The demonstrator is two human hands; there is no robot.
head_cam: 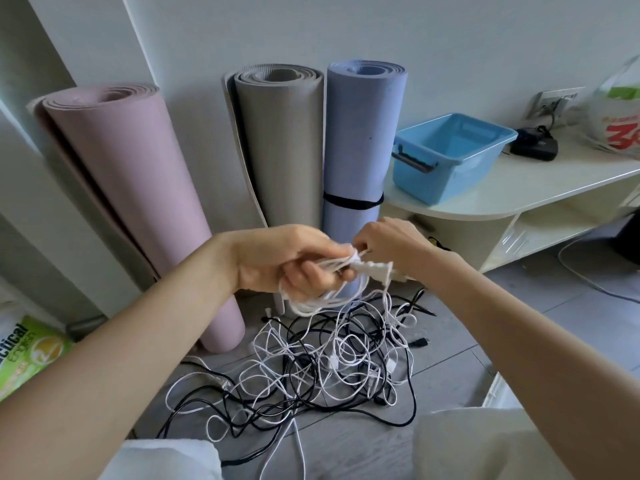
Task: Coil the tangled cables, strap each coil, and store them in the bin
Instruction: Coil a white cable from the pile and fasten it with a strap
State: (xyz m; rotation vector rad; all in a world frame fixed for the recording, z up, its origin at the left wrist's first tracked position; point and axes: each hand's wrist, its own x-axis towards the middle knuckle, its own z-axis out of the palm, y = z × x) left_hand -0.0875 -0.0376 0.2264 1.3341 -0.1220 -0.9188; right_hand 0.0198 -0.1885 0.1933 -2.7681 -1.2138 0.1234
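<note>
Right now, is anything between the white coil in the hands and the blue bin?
Nothing visible blocks the way. The coil, held by both hands, trails down into the tangle on the floor. The bin sits open and empty on the shelf, up and right.

Bin [446, 157] on shelf [540, 188], seemingly behind floor cables [332, 368].

left hand [287, 258] grips white coil [322, 296] | right hand [391, 247] pinches it | tangle [332, 368] on floor

White cable coil [322, 292]; tangled cables [329, 368]
</note>
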